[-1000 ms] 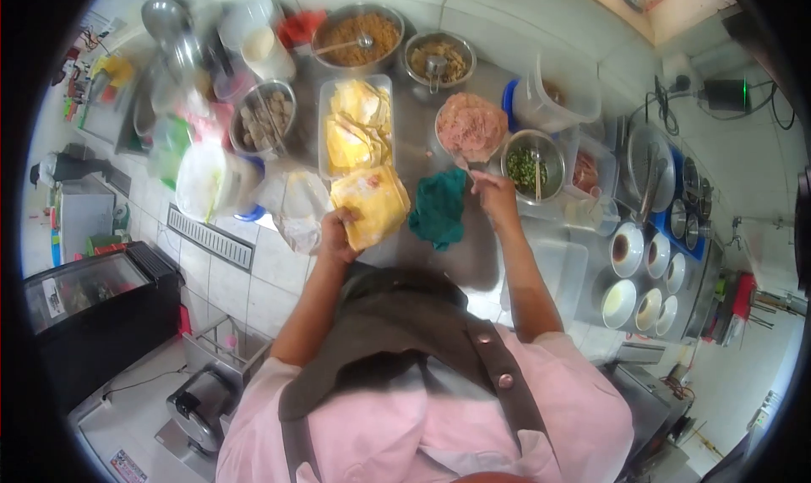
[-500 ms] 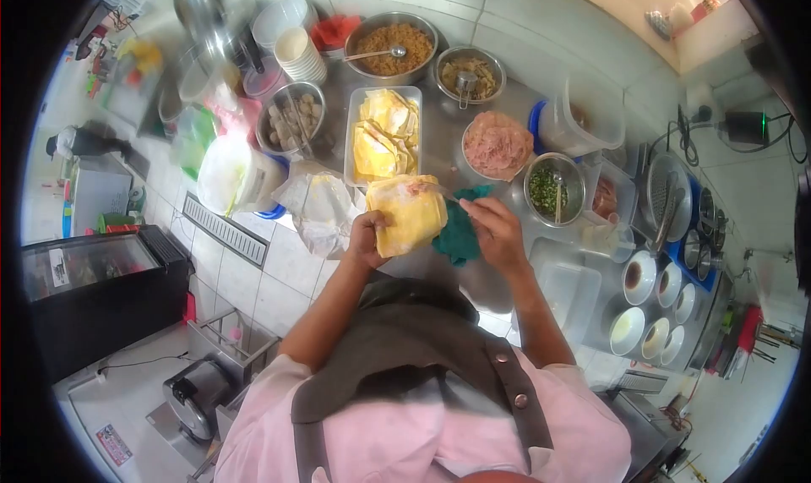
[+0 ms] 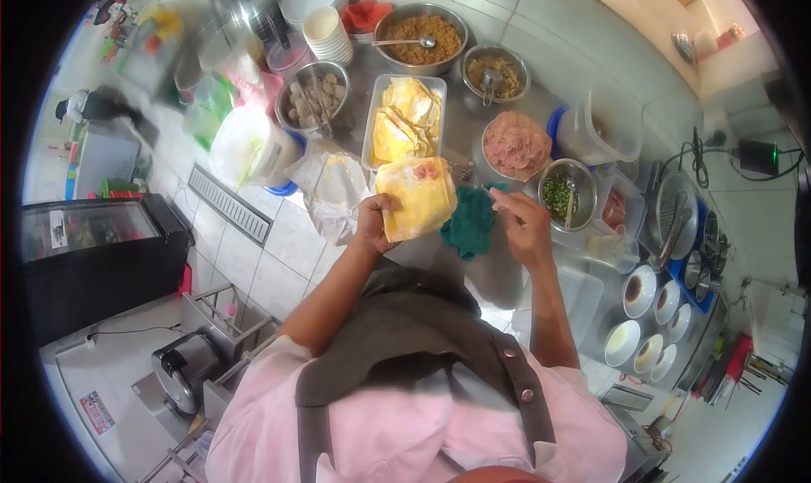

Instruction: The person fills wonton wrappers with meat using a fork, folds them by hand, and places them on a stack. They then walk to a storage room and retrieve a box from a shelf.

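Wrappers (image 3: 416, 197), a yellow stack with a dab of pink filling on top, rest in the left hand (image 3: 372, 223) above the counter (image 3: 460, 136); the right hand (image 3: 525, 221) hovers half-curled, holding nothing visible. Folding neatly likely means keeping the dab centred.

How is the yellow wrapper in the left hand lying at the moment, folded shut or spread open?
Spread open: the wrapper stack lies flat on the left hand, pink filling showing on top.

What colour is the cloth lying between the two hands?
Dark green cloth, clearest in the head view.
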Demonstrator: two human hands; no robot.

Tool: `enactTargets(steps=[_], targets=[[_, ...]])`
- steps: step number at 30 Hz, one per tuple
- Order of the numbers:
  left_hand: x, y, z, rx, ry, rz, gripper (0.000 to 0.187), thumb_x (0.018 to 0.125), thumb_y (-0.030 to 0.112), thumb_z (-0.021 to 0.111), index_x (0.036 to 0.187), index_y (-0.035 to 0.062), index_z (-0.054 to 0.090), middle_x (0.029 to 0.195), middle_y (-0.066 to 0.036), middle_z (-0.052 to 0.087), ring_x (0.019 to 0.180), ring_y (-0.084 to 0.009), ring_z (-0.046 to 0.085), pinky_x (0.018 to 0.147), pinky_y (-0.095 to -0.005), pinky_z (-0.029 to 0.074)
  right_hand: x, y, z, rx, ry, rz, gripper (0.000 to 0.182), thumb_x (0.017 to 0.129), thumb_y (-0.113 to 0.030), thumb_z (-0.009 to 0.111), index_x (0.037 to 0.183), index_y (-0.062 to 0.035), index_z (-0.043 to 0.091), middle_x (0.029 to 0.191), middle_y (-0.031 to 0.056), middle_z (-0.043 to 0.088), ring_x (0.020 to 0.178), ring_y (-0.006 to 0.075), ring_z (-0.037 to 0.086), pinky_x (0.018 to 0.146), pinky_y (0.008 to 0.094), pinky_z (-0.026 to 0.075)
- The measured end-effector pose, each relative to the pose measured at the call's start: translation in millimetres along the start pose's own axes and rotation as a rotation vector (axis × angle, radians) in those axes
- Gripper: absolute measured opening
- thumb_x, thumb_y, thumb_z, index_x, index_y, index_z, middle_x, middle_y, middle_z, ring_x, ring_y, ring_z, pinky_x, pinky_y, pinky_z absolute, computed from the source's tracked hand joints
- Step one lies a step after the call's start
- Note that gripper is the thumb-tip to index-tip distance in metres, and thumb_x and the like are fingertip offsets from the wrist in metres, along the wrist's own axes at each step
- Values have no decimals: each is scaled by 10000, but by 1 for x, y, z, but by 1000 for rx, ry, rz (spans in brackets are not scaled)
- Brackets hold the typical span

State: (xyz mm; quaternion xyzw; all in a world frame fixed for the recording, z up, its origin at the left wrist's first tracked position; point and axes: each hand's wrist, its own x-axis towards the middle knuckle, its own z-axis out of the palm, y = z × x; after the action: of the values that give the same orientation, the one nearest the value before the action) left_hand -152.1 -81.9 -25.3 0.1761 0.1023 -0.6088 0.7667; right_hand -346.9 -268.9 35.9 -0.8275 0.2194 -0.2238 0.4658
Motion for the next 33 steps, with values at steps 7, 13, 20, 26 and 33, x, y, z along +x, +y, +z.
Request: enactTargets(steps=[7, 13, 20, 26, 33], targets=[[7, 3, 8, 51, -130, -107, 723, 690, 111, 570, 1365, -57, 373, 1293, -244, 525, 1159, -405, 557, 992, -523, 471, -5, 30, -11, -73, 185, 75, 247, 888, -51, 578, 1111, -23, 682, 899, 141, 694, 791, 210, 644, 733, 308, 493], [0, 3, -3, -131, -109, -11, 730, 643, 44, 536, 1360, -22, 412, 1289, -227, 544, 1180, -386, 549, 1023, -497, 447, -23, 94, -27, -15, 226, 406, 302, 921, -4, 494, 1184, 15, 640, 1110, 141, 684, 1004, 218, 642, 894, 307, 474], [6, 4, 4, -98, -181, -51, 671, 654, 55, 536, 1307, -61, 430, 1280, -250, 544, 1170, -392, 557, 1028, -485, 445, -1, 121, -12, -482, 351, 172, 306, 864, 18, 537, 1146, 5, 655, 1050, 187, 673, 1001, 332, 638, 888, 380, 480], [2, 4, -28, 94, 135, -19, 739, 630, 120, 569, 1350, 30, 431, 1232, -194, 567, 1107, -398, 573, 943, -567, 480, -31, 144, 1, -459, 294, 258, 240, 891, -44, 521, 1077, 22, 658, 976, 238, 644, 958, 374, 610, 871, 445, 465], [1, -3, -20, 79, -4, 6, 738, 673, 92, 557, 1375, -18, 360, 1290, -224, 525, 1189, -412, 528, 1007, -537, 456, -58, 70, -10, -476, 400, 343, 256, 870, -42, 565, 1107, -30, 662, 926, 219, 649, 869, 369, 634, 765, 413, 490]])
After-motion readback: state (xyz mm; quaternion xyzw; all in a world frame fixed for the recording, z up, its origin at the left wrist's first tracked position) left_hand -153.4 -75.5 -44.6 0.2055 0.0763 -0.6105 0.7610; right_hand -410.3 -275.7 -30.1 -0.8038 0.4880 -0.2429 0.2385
